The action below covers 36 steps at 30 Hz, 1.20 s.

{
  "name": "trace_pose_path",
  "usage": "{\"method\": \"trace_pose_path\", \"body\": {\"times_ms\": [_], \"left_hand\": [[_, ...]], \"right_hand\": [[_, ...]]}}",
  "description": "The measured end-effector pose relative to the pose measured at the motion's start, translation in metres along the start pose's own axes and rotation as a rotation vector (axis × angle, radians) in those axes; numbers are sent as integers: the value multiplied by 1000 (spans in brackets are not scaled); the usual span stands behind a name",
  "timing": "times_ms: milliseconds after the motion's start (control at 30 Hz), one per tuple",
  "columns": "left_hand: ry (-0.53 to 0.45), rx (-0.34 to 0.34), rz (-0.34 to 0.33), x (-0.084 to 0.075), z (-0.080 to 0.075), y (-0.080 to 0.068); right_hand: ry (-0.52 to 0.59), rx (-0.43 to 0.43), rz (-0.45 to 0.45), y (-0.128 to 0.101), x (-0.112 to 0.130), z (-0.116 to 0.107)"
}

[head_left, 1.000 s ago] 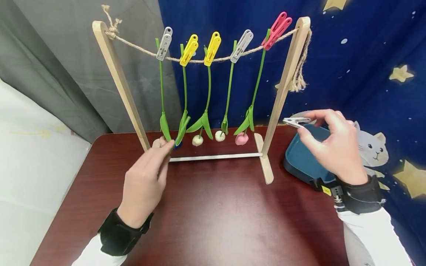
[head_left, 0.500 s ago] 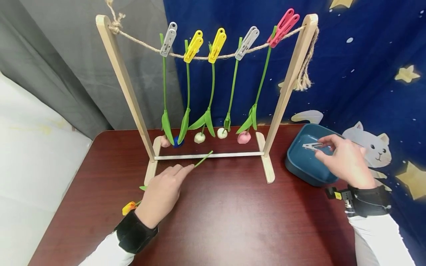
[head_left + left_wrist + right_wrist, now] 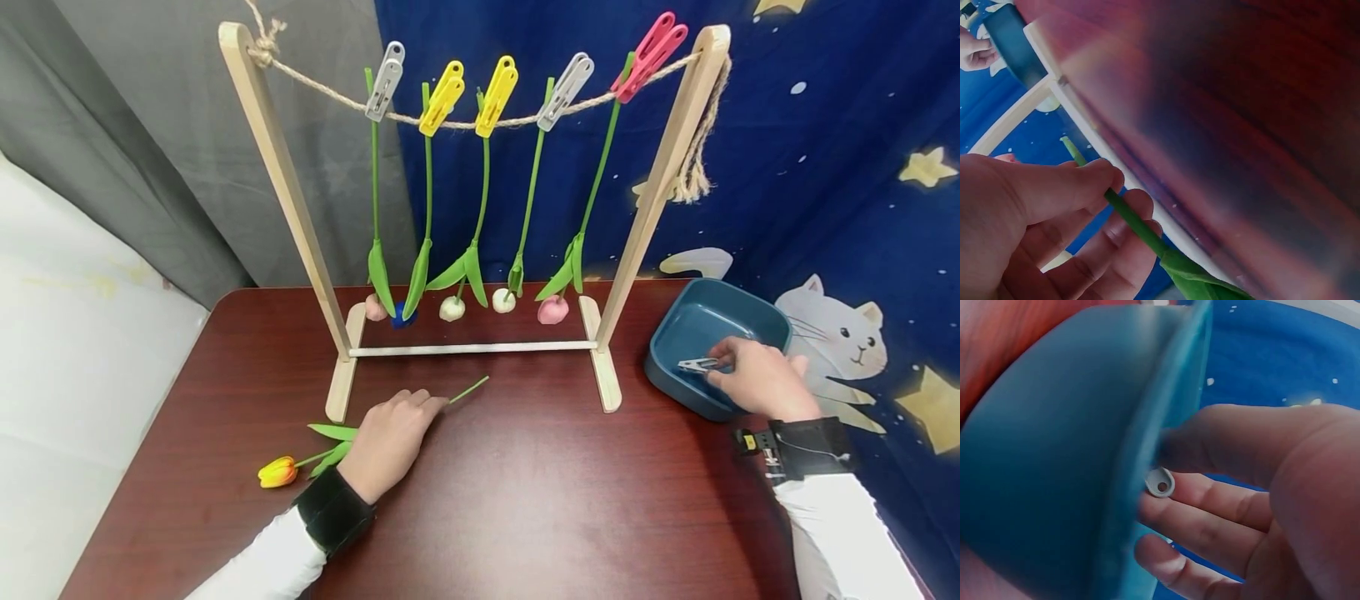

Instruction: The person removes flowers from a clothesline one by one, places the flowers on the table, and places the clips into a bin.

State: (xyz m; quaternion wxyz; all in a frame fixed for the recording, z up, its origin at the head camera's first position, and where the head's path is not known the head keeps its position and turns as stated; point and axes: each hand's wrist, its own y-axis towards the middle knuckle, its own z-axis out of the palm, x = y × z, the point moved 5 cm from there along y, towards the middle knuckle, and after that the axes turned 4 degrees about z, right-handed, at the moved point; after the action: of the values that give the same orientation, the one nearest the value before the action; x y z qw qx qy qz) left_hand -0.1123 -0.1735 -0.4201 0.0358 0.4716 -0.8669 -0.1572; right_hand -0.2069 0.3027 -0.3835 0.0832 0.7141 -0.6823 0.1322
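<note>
Five artificial tulips hang pegged on the wooden rope rack (image 3: pixel 300 208). Right of the rack, the blue plastic tray (image 3: pixel 675 367); there the right hand (image 3: pixel 757 382) pinches a grey clothes peg (image 3: pixel 696 365). Before the rack, on the worktop, the left hand (image 3: pixel 390 437) pinches the orange tulip's green stem (image 3: pixel 468 388).

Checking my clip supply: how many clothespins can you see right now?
6: five on the rope, grey, yellow, yellow, grey, pink; one grey in the right hand.
</note>
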Motion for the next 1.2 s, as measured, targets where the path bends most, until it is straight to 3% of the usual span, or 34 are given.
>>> {"method": "trace_pose_path", "body": {"times_ms": [433,867,1200], "left_hand": [[30,46,-21,11,16,6],[19,46,-14,16,19,5],[-1,28,-30,16,14,0]], "right_hand": [[-12,40,7,6,-6,10],[-20,96,19,9,-10,18],[-48,44,-8,0,5,-2]]}}
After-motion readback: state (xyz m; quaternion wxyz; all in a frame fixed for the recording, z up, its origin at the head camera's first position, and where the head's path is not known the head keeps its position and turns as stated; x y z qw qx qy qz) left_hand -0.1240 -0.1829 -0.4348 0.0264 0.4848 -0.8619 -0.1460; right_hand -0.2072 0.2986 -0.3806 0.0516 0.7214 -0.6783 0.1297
